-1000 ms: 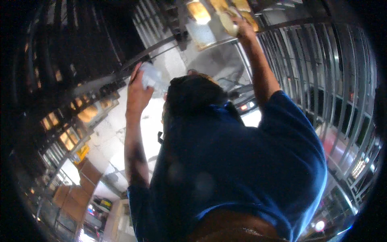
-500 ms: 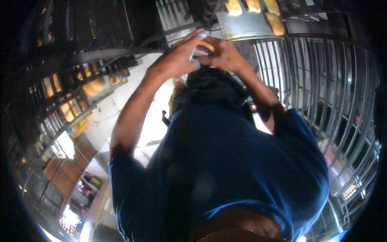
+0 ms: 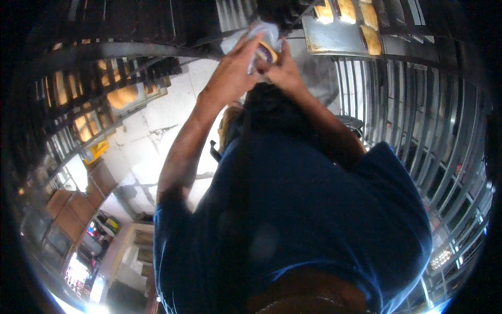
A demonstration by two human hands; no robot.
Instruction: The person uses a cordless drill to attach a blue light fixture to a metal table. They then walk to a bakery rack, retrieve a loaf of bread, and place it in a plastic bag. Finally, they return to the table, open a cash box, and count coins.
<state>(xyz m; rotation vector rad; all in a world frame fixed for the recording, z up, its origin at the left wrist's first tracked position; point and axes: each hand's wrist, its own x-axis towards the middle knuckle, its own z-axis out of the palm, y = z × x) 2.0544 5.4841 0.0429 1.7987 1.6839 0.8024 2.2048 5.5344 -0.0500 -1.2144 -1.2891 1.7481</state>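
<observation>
Both hands are raised in front of me at the top of the view, around a golden-topped pastry with a dark purple side. A thin whitish plastic bag lies against the pastry and spreads above my left hand's fingers. My left hand is closed on the bag and the pastry's left side. From the right, my right hand grips the pastry's lower right end. How far the pastry sits inside the bag is hard to make out. Just right of my hands, a metal tray carries several similar pastries.
Metal racks rise on the right. Another rack at the left holds trays of bread. Pale tiled floor shows beyond my left arm, with a yellow object and brown panels farther down.
The plastic bag has opened out above the pastry and shows more. My hands have shifted and turned slightly, still on the pastry. The tray appears farther right as the view moved.
</observation>
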